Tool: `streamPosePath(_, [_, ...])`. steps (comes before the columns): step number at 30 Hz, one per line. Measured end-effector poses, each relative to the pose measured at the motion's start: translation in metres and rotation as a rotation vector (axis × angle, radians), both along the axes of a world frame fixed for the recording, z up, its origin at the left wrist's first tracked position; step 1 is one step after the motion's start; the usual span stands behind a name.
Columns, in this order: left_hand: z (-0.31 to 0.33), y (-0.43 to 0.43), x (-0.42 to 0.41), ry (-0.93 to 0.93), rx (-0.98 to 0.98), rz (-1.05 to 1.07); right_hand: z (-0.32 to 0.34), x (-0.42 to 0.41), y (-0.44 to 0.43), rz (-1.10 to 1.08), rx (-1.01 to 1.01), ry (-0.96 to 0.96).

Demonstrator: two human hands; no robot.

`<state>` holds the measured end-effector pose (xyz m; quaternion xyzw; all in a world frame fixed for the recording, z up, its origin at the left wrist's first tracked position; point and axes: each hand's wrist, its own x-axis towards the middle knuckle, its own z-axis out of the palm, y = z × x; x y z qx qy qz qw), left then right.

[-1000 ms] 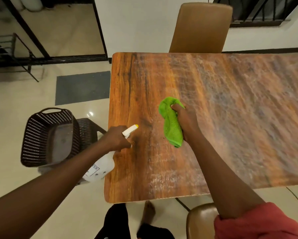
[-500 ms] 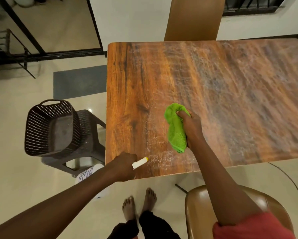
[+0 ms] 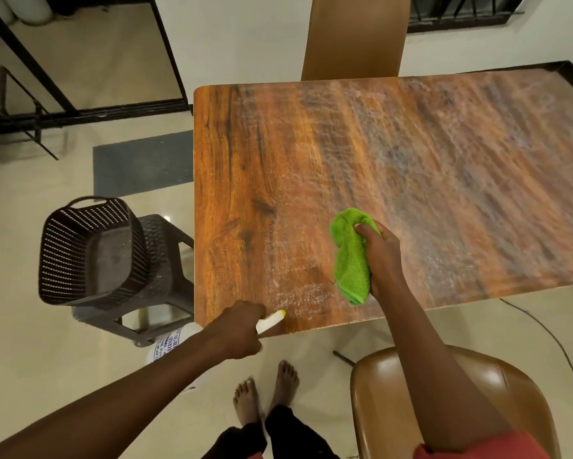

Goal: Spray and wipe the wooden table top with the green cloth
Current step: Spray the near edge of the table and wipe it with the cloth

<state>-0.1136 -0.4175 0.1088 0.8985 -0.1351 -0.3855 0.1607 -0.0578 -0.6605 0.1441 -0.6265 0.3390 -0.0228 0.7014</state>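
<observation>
Warm dim indoor light; sheen on table top (image 3: 411, 167); right side smeared; wide-angle bending at edges.

Setting: domestic dining area in a home. Evidence: wooden table top (image 3: 394, 180) as landmark. Tan padded chair (image 3: 354, 38) at its far edge, a second like it (image 3: 444, 405) at its near edge. Glossy cream tiled floor (image 3: 20, 326). Left of the table, a dark woven basket (image 3: 89, 250) on a plastic stool (image 3: 159, 293); grey mat (image 3: 142, 167) beyond. Barred window (image 3: 460, 11) behind the table.
</observation>
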Motion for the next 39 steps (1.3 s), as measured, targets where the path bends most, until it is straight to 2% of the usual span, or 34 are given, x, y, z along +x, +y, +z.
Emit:
streamPosePath(19, [0.024,-0.012,0.061,-0.132,-0.126,0.35,-0.006,-0.014,0.013,0.152,-0.01,0.001])
streamPosePath(27, [0.025,-0.013,0.068,-0.14,-0.144,0.409,-0.013,-0.013,0.011,0.209,-0.122,-0.009])
streamPosePath(32, [0.031,-0.008,0.074,-0.197,-0.21,0.492,-0.017,-0.017,0.015,0.449,-0.588,-0.223])
streamPosePath(36, [0.034,-0.006,0.076,-0.255,-0.226,0.511,-0.042,-0.04,0.022,0.927,-1.06,-0.406])
streamPosePath(39, [0.03,-0.005,0.072,-0.251,-0.234,0.525,-0.059,-0.069,0.026,1.129,-1.188,-0.541])
